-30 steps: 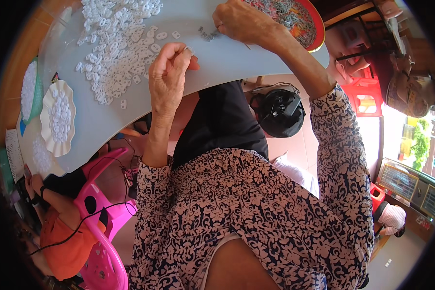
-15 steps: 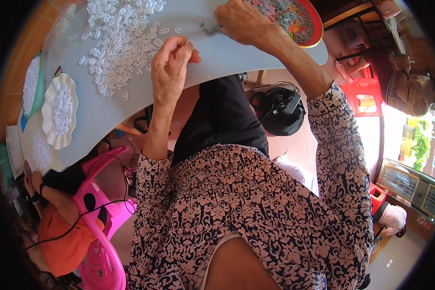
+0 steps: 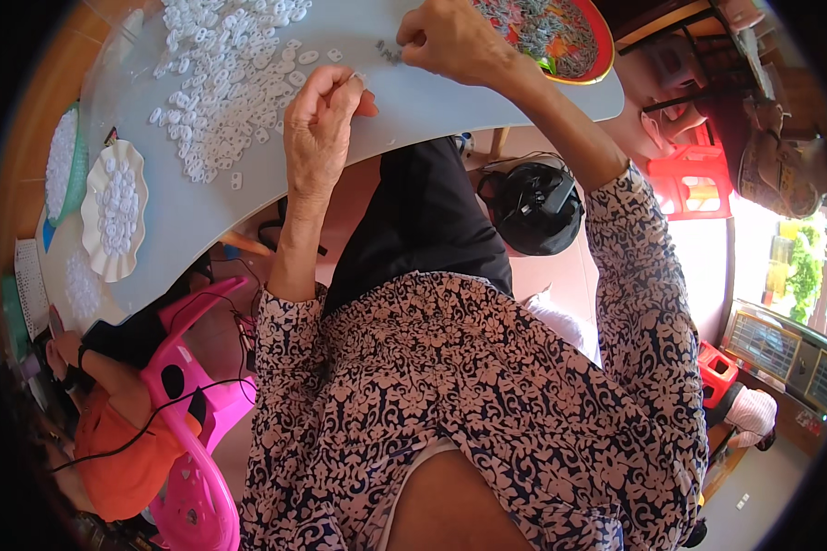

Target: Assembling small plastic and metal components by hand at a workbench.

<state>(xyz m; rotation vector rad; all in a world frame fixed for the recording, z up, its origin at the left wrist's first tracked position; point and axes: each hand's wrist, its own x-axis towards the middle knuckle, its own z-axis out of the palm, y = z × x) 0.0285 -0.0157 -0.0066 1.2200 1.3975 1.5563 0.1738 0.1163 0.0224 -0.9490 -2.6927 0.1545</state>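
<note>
My left hand (image 3: 318, 129) is raised at the table's near edge, its thumb and fingers pinched together. Something small and pale shows at its fingertips, too small to name. Farther right, my right hand (image 3: 458, 44) hovers with curled fingers close to a few small grey metal pieces (image 3: 388, 51) on the tabletop; whether anything sits in its fingertips is hidden. A heap of small white oval plastic pieces (image 3: 220, 101) spreads over the table left of my left hand. Beyond my right wrist is a round red-rimmed tray (image 3: 605, 46) of similar grey pieces.
The grey-blue table (image 3: 188, 220) has a curved near edge. At left are a white scalloped dish (image 3: 92, 216) and a green basket (image 3: 75, 174), both holding white pieces. A pink chair (image 3: 213, 404) and another person in orange (image 3: 124, 450) are lower left. A black bag (image 3: 533, 216) lies below the table.
My right hand has shifted slightly nearer and to the left, away from the tray, uncovering a green bit in it. The left hand keeps its pinch almost unmoved.
</note>
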